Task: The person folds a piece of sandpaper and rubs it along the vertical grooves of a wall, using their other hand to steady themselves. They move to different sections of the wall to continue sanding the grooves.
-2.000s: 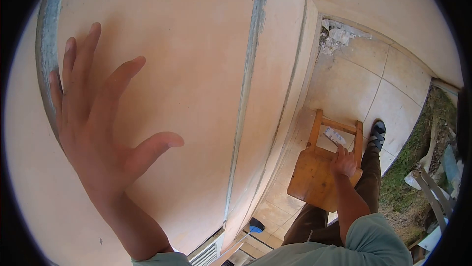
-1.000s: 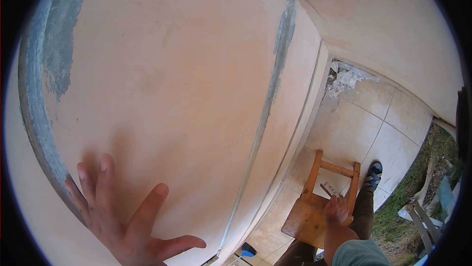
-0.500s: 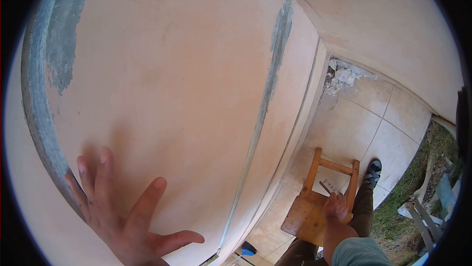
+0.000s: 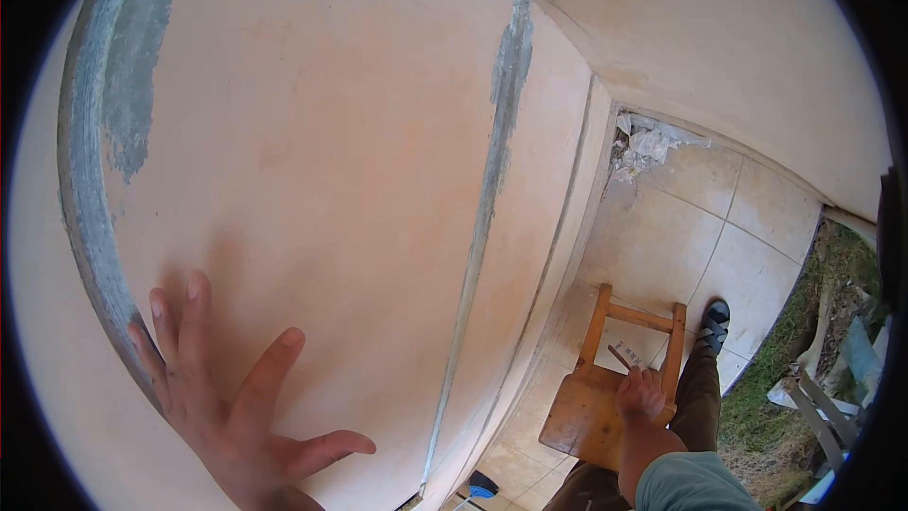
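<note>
My left hand (image 4: 232, 407) is raised with fingers spread, right against the peach-coloured wall (image 4: 331, 180). Its little finger overlaps a grey, bare-looking edge band (image 4: 85, 180) that runs down the wall's left side. My right hand (image 4: 641, 393) is lower down, in front of the wooden chair (image 4: 579, 416), closed around a thin brown strip (image 4: 621, 357) whose far end sticks out past the fingers. I cannot tell what kind of thing the strip is.
A grey patched line (image 4: 492, 171) runs down the wall near the corner. Whitish rubble (image 4: 648, 144) lies in the corner of the tiled floor (image 4: 662, 218). My sandalled foot (image 4: 716, 320) is beside the chair. Planks (image 4: 823, 416) lie on grass at right; a blue-black brush head (image 4: 482, 485) shows below.
The view has shifted slightly, so the patched line and floor corner appear further left. My left hand stays spread at the wall, and my right hand still holds the brown strip.
</note>
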Action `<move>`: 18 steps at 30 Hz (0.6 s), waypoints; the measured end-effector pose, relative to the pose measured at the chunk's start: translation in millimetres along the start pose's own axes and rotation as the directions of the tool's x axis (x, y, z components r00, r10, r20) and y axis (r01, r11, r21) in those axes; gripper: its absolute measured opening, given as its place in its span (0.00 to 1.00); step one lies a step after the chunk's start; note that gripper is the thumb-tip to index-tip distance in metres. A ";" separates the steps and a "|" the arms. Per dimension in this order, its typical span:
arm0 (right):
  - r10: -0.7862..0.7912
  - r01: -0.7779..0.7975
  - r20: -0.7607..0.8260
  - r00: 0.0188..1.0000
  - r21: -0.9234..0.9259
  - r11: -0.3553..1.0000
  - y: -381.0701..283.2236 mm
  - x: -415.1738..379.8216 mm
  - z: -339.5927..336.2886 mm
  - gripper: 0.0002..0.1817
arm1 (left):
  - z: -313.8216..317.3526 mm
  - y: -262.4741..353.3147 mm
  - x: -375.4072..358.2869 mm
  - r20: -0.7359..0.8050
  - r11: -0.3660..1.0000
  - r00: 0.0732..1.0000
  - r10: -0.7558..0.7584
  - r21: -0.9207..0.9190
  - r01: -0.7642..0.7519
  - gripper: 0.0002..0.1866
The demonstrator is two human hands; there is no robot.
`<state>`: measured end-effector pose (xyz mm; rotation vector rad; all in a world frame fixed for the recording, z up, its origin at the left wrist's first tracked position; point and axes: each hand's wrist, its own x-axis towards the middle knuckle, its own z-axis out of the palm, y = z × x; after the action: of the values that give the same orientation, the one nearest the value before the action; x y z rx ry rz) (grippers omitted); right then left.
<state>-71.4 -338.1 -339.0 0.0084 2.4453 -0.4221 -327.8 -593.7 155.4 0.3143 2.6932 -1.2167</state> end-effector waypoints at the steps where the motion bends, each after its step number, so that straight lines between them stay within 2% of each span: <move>1: 0.005 -0.006 0.013 1.000 0.002 1.000 0.0 -0.6 1.2 0.07 | -0.8 -2.6 -0.3 0.001 1.000 1.000 0.017 -0.004 -0.017 0.52; 3: -0.008 0.008 0.012 1.000 -0.023 1.000 -1.2 -2.7 -1.3 0.07 | -2.3 -6.4 -3.3 0.039 0.999 0.998 0.041 -0.010 -0.041 0.52; 5: -0.056 0.049 -0.083 0.995 -0.079 0.996 -0.5 -1.9 2.5 0.06 | -0.7 -8.5 -2.9 -0.012 0.996 0.997 0.075 -0.047 -0.075 0.54; 8: -0.070 0.062 -0.093 0.993 -0.089 0.994 1.3 -1.5 5.9 0.06 | -1.0 -10.9 -1.2 -0.015 0.992 0.993 0.115 -0.044 -0.115 0.54; 12: -0.071 0.065 -0.120 0.990 -0.054 0.996 3.1 -2.4 9.0 0.06 | -0.1 -7.1 -0.2 -0.060 0.993 0.994 0.095 -0.059 -0.099 0.54; 18: -0.096 0.089 -0.125 0.987 -0.064 0.994 2.2 0.2 6.3 0.06 | 0.3 -8.1 0.9 -0.049 0.994 0.993 0.106 -0.023 -0.107 0.55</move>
<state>-67.5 -338.0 -344.4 -0.1064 2.5910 -0.4024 -330.7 -599.0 160.8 0.4834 2.6912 -1.1580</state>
